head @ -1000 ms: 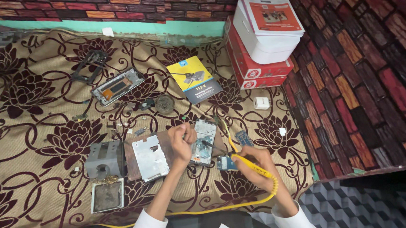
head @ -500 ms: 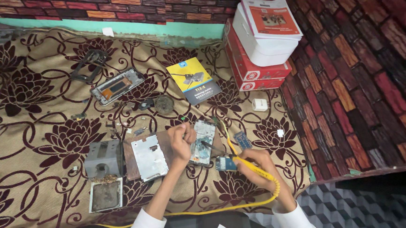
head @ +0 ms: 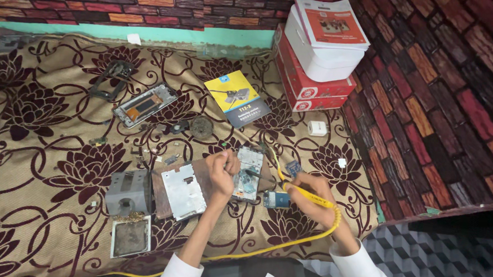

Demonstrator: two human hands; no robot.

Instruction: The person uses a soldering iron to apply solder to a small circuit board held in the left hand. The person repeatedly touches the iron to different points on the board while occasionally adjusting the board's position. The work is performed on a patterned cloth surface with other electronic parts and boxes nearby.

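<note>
Little has shifted since a moment ago: both hands stay over the same spot on the flowered cloth, the view merely drifting a touch. His or her left hand is curled nearly closed with fingertips pinched at the edge of the opened phone board; whether something tiny sits between them I cannot tell. Right hand is wrapped shut around a yellow soldering iron, its dark tip reaching onto the board, its yellow cord looping off toward the person. Just left of the board lies a silver metal plate on a brown slab, then a grey metal block, and below it a shallow square tray holding brownish residue. Far back, a white box under a booklet sits atop stacked red boxes, closed
</note>
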